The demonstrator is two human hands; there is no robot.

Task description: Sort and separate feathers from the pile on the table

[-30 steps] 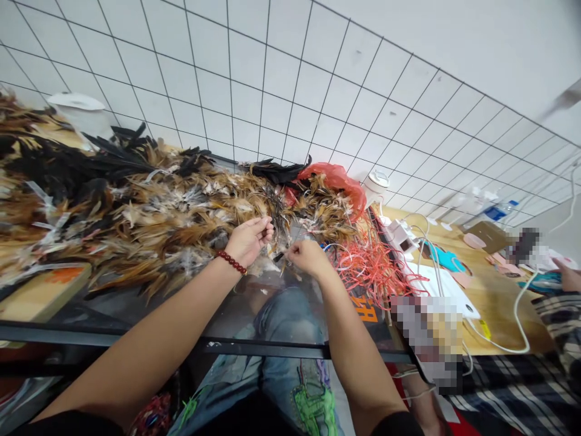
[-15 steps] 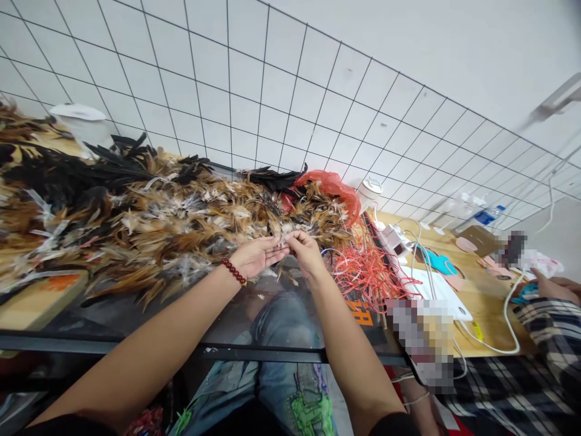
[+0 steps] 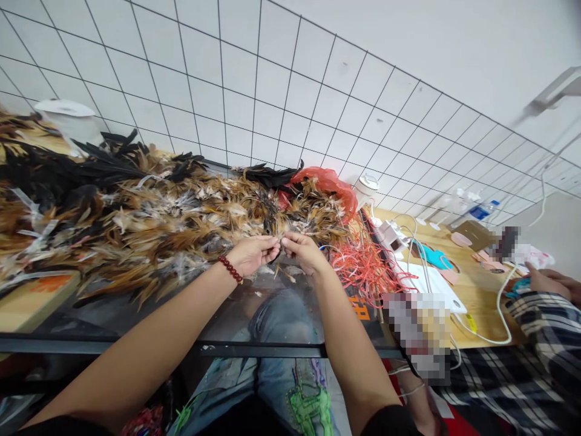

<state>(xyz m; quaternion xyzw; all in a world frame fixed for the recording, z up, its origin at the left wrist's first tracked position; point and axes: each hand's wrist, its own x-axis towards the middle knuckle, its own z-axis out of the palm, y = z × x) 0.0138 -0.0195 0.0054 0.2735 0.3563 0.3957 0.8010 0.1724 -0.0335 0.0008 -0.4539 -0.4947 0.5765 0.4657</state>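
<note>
My left hand (image 3: 252,255), with dark red beads at the wrist, is closed in a pinch with its fingers curled. Close against its fingertips, my right hand (image 3: 304,251) pinches as well. Between them is a small feather, mostly covered by the fingers. Just behind both hands spreads a long heap of brown, tan and whitish feathers (image 3: 177,224). Longer black feathers (image 3: 100,166) lie along its back left. Loose bits of feather lie on the dark glossy tabletop (image 3: 218,321) below my hands.
Right of my hands lies a tangle of red strings (image 3: 358,263), with a red plastic bag (image 3: 329,181) behind. A wire grid (image 3: 254,85) backs the table. White cables and a white board (image 3: 431,287) lie farther right, near another person's plaid sleeve (image 3: 544,327).
My left hand has gone from opened fingers with the palm showing to a curled pinch. My right hand stays pinched beside it. The view has shifted slightly.
</note>
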